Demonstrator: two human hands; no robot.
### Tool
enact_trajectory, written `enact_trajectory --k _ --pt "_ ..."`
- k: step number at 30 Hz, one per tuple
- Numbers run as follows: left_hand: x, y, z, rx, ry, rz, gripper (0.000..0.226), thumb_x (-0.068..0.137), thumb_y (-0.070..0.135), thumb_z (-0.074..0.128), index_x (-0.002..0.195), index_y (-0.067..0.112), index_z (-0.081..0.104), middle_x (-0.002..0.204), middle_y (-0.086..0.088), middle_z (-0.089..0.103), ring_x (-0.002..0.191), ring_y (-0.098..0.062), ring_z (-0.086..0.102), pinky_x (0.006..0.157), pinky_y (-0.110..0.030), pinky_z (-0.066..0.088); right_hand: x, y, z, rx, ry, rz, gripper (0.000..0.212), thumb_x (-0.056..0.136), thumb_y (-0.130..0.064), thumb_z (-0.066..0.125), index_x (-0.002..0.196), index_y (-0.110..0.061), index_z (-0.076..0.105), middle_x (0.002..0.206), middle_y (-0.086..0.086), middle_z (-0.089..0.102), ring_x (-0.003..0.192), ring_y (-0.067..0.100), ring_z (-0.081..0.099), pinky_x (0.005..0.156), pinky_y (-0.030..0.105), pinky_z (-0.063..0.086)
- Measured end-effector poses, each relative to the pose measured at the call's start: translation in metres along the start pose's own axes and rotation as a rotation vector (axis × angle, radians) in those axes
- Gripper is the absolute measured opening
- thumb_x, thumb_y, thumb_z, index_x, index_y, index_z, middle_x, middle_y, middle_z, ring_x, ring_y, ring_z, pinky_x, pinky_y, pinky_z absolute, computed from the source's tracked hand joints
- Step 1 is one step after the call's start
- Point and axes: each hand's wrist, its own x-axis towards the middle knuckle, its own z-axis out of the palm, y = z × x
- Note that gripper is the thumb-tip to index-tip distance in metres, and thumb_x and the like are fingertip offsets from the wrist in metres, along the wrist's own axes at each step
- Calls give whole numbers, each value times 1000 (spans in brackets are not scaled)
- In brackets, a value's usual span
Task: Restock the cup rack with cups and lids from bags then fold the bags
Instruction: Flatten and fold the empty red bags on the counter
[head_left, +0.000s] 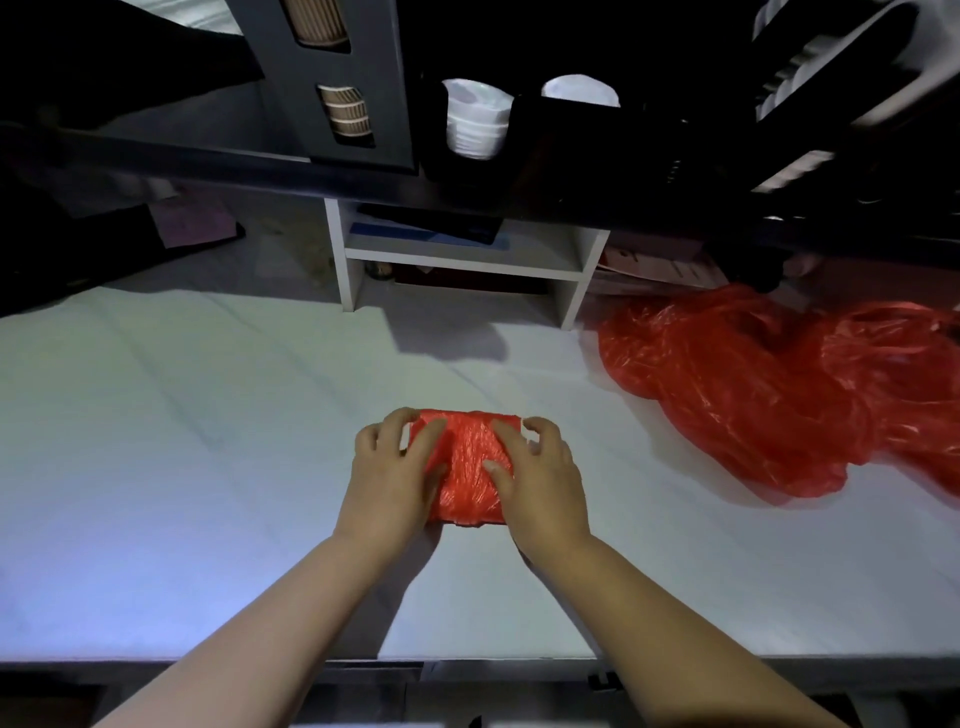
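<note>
A red plastic bag folded into a small packet (467, 467) lies on the white table (208, 441) in front of me. My left hand (389, 473) presses on the packet's left side, its fingers spread over the top edge. My right hand (540, 478) presses on the right side, fingers spread the same way. A second red bag (779, 395) lies loose and crumpled at the right of the table. The black cup rack (358, 88) stands at the back, with brown paper cups (348, 111) in its slots and white lids (475, 119) in holders beside them.
A small white shelf unit (462, 260) stands at the back middle of the table under the rack. Papers (660, 270) lie behind the loose bag. The table's front edge (493, 660) runs just below my forearms.
</note>
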Motion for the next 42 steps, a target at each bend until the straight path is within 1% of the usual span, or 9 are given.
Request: enact_trajectory --k 4,7,10,14,17,23,29,39,42 --pt "7 -13 8 -5 -196 246 48 57 22 73 102 7 69 112 -12 66 95 -33 63 82 -38 53 6 -4 5 -128 -51 -167 49 98 -43 19 135 -32 50 149 -9 38 133 21 36 101 43 35" --pt "10 -15 0 -73 -351 128 59 87 49 35 123 11 62 130 -6 58 119 -23 56 106 -31 32 10 -4 -4 -98 -261 -145 49 104 -41 16 148 -29 32 157 -14 21 145 8 12 109 37 16" --pt "12 -25 1 -20 -461 170 87 84 72 1 142 21 41 148 1 38 136 -14 36 113 -30 11 11 -3 -10 -110 -361 -140 51 104 -44 18 153 -31 15 160 -14 10 147 4 2 114 40 7" --pt "5 -36 10 146 -511 242 63 99 55 10 138 20 46 144 -4 45 127 -21 50 104 -45 30 7 -3 -6 -219 -435 -156 55 99 -48 2 152 -34 -5 160 -14 -9 147 6 -10 115 47 1" --pt "-1 -34 12 202 -484 214 60 100 51 12 136 22 49 142 -1 48 125 -19 51 101 -47 32 7 -2 3 -274 -403 -164 79 75 -53 -22 151 -34 -12 159 -12 -16 146 9 -16 114 51 -1" --pt "-3 -36 18 253 -441 212 62 99 52 10 133 23 53 140 1 50 125 -17 52 100 -50 35 10 2 14 -324 -392 -150 83 70 -52 -23 150 -33 -15 159 -12 -19 145 9 -19 113 53 -1" --pt "0 -33 17 272 -427 207 64 99 51 9 129 22 58 135 -1 55 121 -19 56 97 -50 41 11 -1 10 -334 -430 -131 55 101 -46 8 150 -33 -15 159 -11 -20 145 10 -19 114 54 -2" --pt "-4 -18 1 128 -148 507 32 91 28 50 102 6 71 120 -17 63 109 -35 54 95 -44 45 1 -2 -1 -235 -432 -105 53 103 -43 18 152 -36 -2 160 -17 -11 146 6 -11 115 50 2" --pt "-16 -17 -6 110 -290 547 39 88 43 54 104 11 69 118 -10 64 106 -29 56 94 -40 46 -5 -2 -3 -213 -415 -96 52 103 -44 20 152 -38 5 160 -18 -5 146 5 -6 113 47 9"
